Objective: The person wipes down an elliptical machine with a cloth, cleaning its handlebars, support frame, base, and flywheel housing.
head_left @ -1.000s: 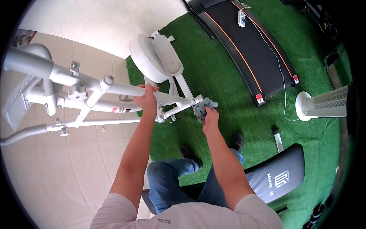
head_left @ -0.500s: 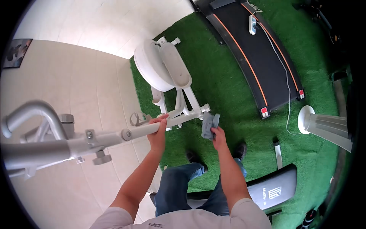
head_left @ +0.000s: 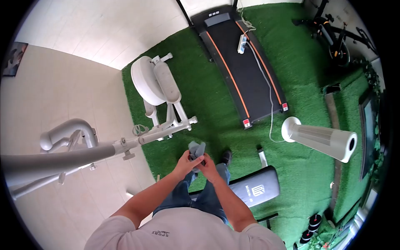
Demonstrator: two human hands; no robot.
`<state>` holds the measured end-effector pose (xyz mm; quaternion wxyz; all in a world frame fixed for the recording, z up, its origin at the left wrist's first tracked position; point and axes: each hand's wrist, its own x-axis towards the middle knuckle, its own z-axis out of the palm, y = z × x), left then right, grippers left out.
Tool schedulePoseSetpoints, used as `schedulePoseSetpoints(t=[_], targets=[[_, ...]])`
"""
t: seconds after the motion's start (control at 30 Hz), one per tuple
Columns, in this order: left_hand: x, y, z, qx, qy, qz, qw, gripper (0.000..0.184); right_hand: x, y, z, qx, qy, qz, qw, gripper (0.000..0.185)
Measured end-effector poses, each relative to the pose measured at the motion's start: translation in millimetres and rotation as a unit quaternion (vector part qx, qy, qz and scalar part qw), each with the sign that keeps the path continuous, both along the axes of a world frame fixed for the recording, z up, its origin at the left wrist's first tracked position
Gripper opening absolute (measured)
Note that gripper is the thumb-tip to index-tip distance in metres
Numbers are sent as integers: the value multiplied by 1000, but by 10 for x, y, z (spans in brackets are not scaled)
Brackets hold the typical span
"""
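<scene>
Crumpled grey-blue fabric cloth (head_left: 196,149) noted between left hand (head_left: 183,166) and right hand (head_left: 208,168), fingers of both closed on it, right of the white tubular elliptical trainer (head_left: 146,81). Step judged as regripping; any further refolding calls for one hand steadying.

"SPORT" on the shirt (head_left: 179,229); "MIKIN", partly legible, on the bench pad (head_left: 255,187).

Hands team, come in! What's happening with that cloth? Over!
Left hand and right hand both gripping crumpled grey-blue cloth. White metal exercise machine off to the left, hands not touching it. Over.
</scene>
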<state>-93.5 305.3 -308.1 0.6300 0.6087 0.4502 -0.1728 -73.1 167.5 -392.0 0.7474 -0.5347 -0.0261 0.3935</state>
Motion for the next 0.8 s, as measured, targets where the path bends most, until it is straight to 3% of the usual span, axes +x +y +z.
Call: schedulePoseSetpoints(t=[0.03,0.1,0.2,0.3,0.43,0.47,0.5,0.53,0.57,0.67,0.7,0.77,0.8], targets=[[69,-76,159,37,-36,-39,998,70,104,-93,208,-6,-7,1,1000,32],[226,-71,441,46,-60,-52,996,60,384,-219,562,68,152,28,986,34],[446,-68,933,-43,-123,4,991,42,808,-313,1011,54,107,58,991,30],[440,62,1040,-88,-184,-15,979,43,1049,-268,1363,56,61,40,996,23],[481,150,1287,-10,-222,-37,974,37,1135,-195,1689,0,48,-22,999,24],[539,178,1407,18,-172,-69,982,36,1161,-191,1821,-37,33,-32,998,26],[629,198,1555,47,-125,-101,986,37,1217,-188,1928,-75,17,-41,996,28],[659,187,1682,43,-140,-114,983,51,1243,-201,1951,-132,-43,-36,990,32],[622,188,1682,38,-143,-120,982,51,1227,-235,1977,-136,-43,-43,989,32],[721,240,1689,105,-109,-307,940,84,1317,-222,2108,-95,56,-78,991,28],[725,226,1717,107,-112,-312,937,84,1314,-228,2124,-93,54,-84,991,28],[751,211,1794,290,-162,-374,866,81,1346,-236,2158,-85,62,-45,993,26],[807,253,1779,292,-195,-396,849,73,1390,-211,2178,-80,51,-49,994,26]])
